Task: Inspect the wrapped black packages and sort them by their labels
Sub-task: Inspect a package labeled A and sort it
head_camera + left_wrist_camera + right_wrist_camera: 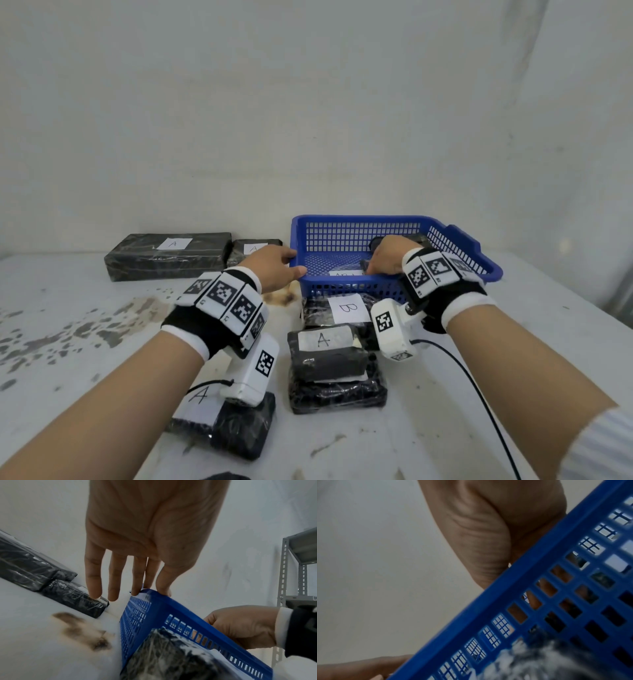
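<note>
Right hand (387, 256), the nearer one, gripped a black package (376, 244) inside the blue basket (342, 236) at centre right, while left hand (274, 265) (fingers straight) touched its left rim.

Glossy film-wrapped packages (327, 356), perforated blue plastic basket (479, 263), scuffed white table (68, 325).

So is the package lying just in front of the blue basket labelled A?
No, the wrapped black package just in front of the blue basket carries a white label reading B.
</note>
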`<state>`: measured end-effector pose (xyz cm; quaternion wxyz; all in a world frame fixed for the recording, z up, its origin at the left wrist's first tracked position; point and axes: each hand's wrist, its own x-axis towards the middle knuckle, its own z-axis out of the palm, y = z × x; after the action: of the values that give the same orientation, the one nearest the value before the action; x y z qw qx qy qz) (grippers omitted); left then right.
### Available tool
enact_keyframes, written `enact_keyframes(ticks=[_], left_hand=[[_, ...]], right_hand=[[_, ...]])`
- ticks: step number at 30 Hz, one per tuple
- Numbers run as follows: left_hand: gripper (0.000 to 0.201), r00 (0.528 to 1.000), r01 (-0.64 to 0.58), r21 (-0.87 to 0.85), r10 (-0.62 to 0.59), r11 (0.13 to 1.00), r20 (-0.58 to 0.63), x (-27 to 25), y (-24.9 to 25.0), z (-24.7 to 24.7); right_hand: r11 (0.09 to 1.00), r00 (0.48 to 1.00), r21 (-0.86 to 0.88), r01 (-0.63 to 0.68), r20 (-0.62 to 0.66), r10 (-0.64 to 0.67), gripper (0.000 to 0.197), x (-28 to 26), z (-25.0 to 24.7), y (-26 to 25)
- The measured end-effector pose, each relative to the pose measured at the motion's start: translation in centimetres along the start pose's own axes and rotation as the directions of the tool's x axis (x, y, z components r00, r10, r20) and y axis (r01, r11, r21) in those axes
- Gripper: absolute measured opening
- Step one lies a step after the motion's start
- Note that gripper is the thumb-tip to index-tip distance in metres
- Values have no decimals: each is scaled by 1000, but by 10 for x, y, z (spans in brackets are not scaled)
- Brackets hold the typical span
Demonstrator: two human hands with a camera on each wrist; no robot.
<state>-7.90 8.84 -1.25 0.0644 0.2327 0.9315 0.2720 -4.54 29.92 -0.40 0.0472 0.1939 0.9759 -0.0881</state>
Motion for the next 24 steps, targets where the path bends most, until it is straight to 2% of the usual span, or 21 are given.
enact_keyframes(ticks=[3, 7, 9, 12, 14, 17, 21, 24], left_hand=[[55, 1000, 25, -16, -25, 1000, -1, 1, -1, 0], [55, 999, 32, -13, -32, 999, 2, 0, -3, -1], [56, 999, 37, -32, -37, 999, 10, -3, -3, -1], [55, 999, 42, -106, -40, 993, 18, -8, -6, -5], [50, 999, 26, -173, -32, 984, -30, -13, -8, -10], [31, 993, -8, -276, -26, 961, -118, -23, -7, -22], [19, 985, -30, -319, -26, 947, -171, -41, -3, -38], [15, 982, -24, -306, -35, 952, -186, -56, -4, -46]], right_hand=[[999, 1000, -45, -24, 17, 25, 17, 1, 0, 1], [1000, 1000, -8, -13, -14, 13, 33, 0, 5, 7], [993, 998, 109, 35, -49, -29, 35, -4, 5, 10], [955, 982, 260, 142, -162, -102, 19, -23, -1, 14], [910, 961, 352, 221, -238, -141, 11, -37, -4, 18], [856, 925, 382, 348, -291, -246, 6, -68, -10, 19], [790, 859, 337, 513, -204, -470, 5, -118, -8, 11], [730, 782, 300, 614, -106, -615, 3, -154, 2, -1]])
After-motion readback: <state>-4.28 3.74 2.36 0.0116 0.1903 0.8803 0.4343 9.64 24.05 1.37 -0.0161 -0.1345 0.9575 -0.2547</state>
